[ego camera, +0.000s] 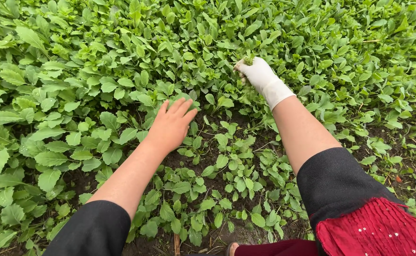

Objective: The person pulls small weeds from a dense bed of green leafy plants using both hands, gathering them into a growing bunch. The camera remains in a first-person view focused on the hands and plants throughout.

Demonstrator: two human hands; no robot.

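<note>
That small clump of green leafy sprigs (pixel 248 60) sits pinched in your white-gloved right hand (pixel 260 76), so you're mid-pull, I'd say. Left of it, your bare left hand (pixel 171 124) lies spread on the low broad-leaved plants (pixel 51 95); the next pull needs a low grip.

Leafy plants (pixel 75 71) cover the ground on the left, far side and right, while a patch of bare soil (pixel 217 128) lies in the middle, with smaller seedlings (pixel 227 185) near the person. The left hand (pixel 171 124) rests on the plants at the left edge of the soil. The right hand (pixel 257 73) lies farther off and to the right, its grip closed on a tuft of leaves (pixel 248 60) among the far plants.
</note>
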